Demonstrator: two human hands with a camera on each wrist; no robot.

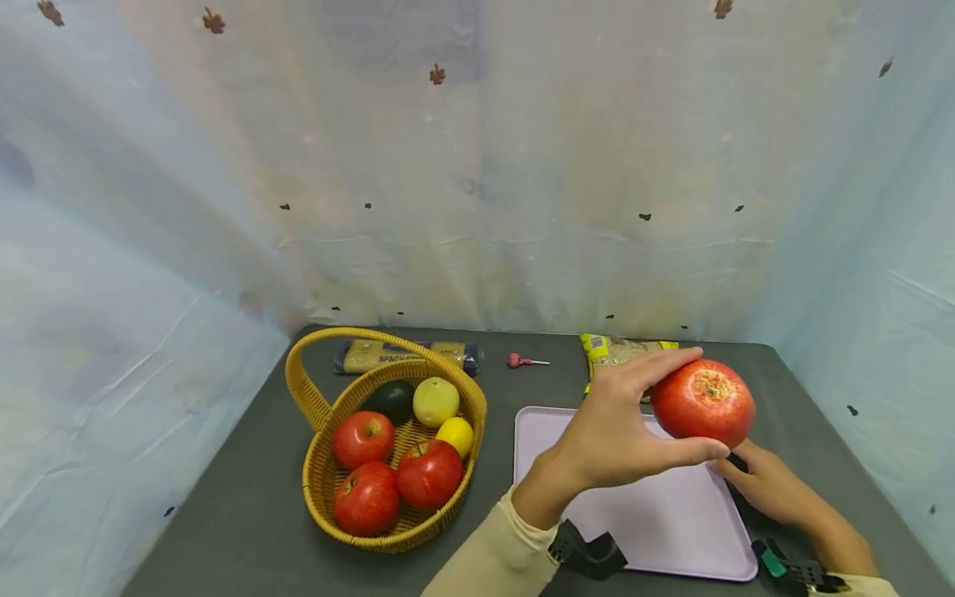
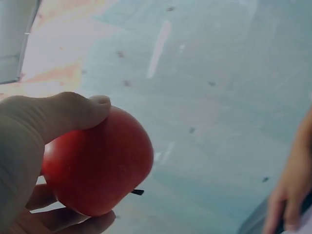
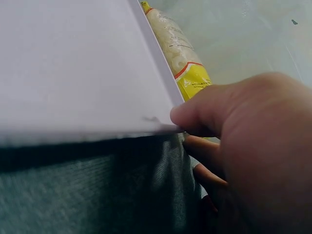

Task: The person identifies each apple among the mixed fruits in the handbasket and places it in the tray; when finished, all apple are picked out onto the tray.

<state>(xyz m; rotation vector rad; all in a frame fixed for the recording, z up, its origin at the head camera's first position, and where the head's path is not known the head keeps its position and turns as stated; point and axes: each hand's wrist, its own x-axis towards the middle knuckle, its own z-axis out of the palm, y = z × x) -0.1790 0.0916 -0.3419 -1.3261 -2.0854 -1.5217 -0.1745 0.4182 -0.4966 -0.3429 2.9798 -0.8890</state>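
My left hand [image 1: 615, 431] holds a red apple [image 1: 705, 402] up in the air, above the far right part of a pale lilac tray [image 1: 664, 526]. In the left wrist view, the thumb lies along one side of the apple [image 2: 105, 161], its fingers reach round the other, and a dark stem sticks out. My right hand [image 1: 779, 493] grips the tray at its right edge. The right wrist view has that thumb on the tray's rim [image 3: 168, 83] near a corner, with the other fingers lower down; part of them is hidden.
Left of the tray stands a yellow wicker basket [image 1: 312, 489] holding red apples [image 1: 367, 499], a dark green avocado-like fruit [image 1: 391, 400], a yellow-green fruit [image 1: 436, 402] and a lemon [image 1: 456, 435]. Behind lie a spaghetti pack [image 1: 373, 355], a lollipop [image 1: 515, 360] and a yellow-ended bag [image 1: 597, 348].
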